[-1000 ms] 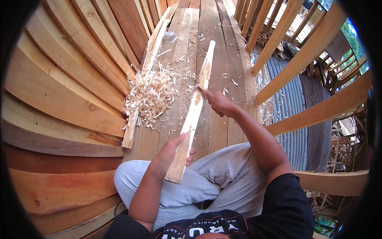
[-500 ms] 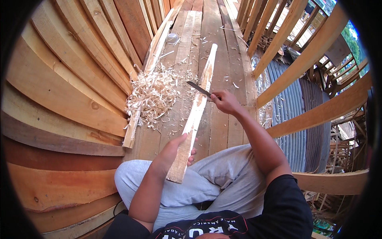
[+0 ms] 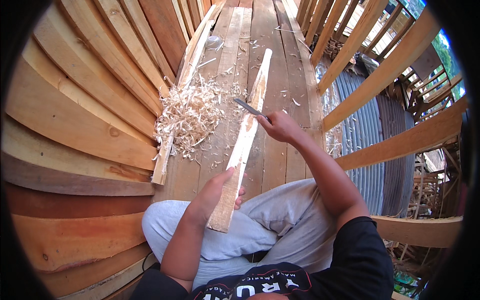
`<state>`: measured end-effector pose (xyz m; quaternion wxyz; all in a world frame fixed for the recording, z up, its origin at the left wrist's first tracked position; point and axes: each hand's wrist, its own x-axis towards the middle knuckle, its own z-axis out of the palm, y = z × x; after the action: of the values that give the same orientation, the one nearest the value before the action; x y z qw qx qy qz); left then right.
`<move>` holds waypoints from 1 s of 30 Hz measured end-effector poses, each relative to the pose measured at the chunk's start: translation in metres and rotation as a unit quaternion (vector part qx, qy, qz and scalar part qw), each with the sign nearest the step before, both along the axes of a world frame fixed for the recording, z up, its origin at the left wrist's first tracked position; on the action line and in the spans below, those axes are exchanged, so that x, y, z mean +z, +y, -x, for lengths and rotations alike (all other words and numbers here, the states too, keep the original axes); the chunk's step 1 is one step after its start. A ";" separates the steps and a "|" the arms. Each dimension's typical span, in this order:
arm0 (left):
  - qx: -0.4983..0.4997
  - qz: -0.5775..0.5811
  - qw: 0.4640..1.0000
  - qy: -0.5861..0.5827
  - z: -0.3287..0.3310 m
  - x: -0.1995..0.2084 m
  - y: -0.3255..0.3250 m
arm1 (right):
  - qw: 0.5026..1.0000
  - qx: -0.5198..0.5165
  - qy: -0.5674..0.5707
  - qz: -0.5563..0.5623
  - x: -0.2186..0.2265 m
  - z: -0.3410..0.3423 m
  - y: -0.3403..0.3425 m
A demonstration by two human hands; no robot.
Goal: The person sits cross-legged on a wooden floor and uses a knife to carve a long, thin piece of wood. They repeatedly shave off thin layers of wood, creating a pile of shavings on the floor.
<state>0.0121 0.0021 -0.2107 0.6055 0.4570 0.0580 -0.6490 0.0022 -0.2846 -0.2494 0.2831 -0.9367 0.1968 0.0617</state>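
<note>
A long pale piece of wood [image 3: 243, 145] slants away from my lap, its narrow end farthest off and its wide end over my crossed legs. My left hand [image 3: 212, 196] grips it near the wide end, thumb on the top face and fingertips showing past the right edge. My right hand [image 3: 280, 126] is closed round the handle of a knife [image 3: 247, 106], the handle mostly hidden in the fist. The dark blade lies across the wood around its middle and points to the left. Patches of brown surface remain along the whitish, cut face.
A heap of curled wood shavings [image 3: 187, 117] lies left of the wood, over a long strip of timber [image 3: 161, 165]. Loose shavings dot the plank floor [image 3: 275, 170]. Boards [image 3: 75, 130] line the left side; a slatted railing [image 3: 395, 142] stands on the right above corrugated metal sheets [image 3: 367, 135].
The wood has shifted very slightly, and the knife and my right hand have moved a little left and nearer me. Both hands keep their grips.
</note>
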 end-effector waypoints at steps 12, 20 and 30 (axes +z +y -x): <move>0.005 -0.006 0.999 -0.045 -0.002 -0.010 0.001 | 0.941 -0.158 0.073 -0.291 -0.009 -0.003 0.005; 0.003 -0.007 0.999 -0.045 -0.002 -0.005 0.000 | 0.999 -0.016 -0.016 0.026 -0.015 -0.002 -0.002; -0.018 -0.023 0.997 -0.069 -0.002 -0.004 0.001 | 0.970 -0.064 0.097 -0.213 -0.001 -0.001 -0.002</move>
<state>0.0141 0.0032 -0.2151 0.5860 0.5150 0.0231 -0.6252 0.0029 -0.2863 -0.2507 0.4593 -0.8296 0.2649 0.1749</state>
